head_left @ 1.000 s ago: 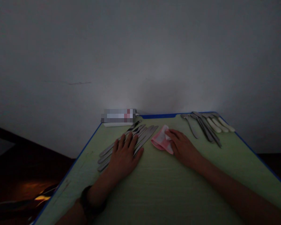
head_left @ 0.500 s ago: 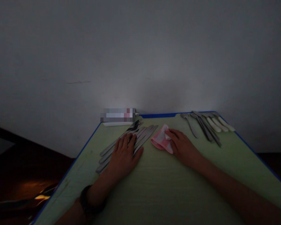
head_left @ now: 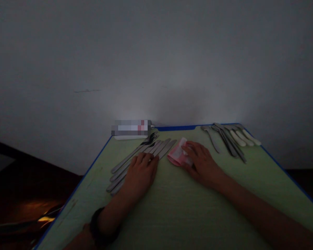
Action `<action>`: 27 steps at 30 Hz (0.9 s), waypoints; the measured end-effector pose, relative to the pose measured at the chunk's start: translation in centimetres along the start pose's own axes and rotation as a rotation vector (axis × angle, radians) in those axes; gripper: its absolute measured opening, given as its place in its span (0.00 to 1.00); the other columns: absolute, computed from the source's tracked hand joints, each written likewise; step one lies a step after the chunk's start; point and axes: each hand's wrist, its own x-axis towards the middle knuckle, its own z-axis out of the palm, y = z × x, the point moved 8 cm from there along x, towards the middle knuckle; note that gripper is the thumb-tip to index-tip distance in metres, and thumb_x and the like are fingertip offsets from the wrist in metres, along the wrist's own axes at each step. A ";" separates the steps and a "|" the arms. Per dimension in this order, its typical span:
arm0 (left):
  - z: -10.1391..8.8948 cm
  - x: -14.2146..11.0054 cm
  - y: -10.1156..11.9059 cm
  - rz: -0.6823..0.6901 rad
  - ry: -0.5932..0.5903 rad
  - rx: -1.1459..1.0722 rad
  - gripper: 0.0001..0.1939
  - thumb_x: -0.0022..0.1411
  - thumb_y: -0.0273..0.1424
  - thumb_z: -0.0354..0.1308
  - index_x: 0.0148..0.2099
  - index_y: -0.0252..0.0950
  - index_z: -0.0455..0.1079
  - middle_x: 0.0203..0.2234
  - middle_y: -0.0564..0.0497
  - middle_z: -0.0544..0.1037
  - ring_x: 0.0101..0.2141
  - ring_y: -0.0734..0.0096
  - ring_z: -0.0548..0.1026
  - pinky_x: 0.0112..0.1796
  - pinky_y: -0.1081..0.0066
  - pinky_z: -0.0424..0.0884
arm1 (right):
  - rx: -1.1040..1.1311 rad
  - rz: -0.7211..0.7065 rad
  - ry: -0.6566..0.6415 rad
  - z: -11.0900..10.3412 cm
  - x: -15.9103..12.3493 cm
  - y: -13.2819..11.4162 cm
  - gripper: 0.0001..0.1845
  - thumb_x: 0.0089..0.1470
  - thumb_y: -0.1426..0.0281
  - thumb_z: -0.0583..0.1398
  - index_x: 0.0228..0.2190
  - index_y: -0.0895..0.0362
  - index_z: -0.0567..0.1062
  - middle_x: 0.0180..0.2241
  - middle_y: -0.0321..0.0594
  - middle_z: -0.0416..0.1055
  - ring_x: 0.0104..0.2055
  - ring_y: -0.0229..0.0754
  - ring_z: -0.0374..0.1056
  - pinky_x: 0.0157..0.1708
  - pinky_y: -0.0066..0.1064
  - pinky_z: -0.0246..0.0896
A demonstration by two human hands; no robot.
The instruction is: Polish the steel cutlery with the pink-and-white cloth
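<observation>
My left hand (head_left: 141,173), with a dark band at its wrist, lies over a row of metal table knives (head_left: 163,149). Its fingers are curled and the thumb is drawn in against the rightmost knife; the handle end is hidden beneath the palm. Several metal forks or spoons (head_left: 127,160) lie just left of the knives, their handles pointing toward me. On the table to the right, my right hand (head_left: 203,165) has its fingers bent over a folded pink and white cloth (head_left: 177,155), gripping its right side.
At the back right lie a single spoon (head_left: 213,140), several dark-handled metal pieces (head_left: 225,140) and several white-handled pieces (head_left: 238,138). A blurred-out box (head_left: 131,128) stands at the back left. The green table (head_left: 167,215) has a blue edge and meets a wall (head_left: 156,62).
My left hand has drawn slightly back, its spread fingers curling in and the thumb closing toward them over the knives. My right hand has shifted a little on the cloth.
</observation>
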 end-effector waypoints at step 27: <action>-0.2 0.1 0.2 -0.085 -0.062 -0.027 0.14 0.67 0.31 0.44 0.46 0.30 0.68 0.38 0.41 0.72 0.40 0.57 0.70 0.42 0.60 0.65 | 0.002 -0.034 0.290 -2.6 0.3 -0.1 0.13 0.57 0.73 0.54 0.44 0.57 0.71 0.46 0.48 0.67 0.49 0.49 0.61 0.50 0.46 0.58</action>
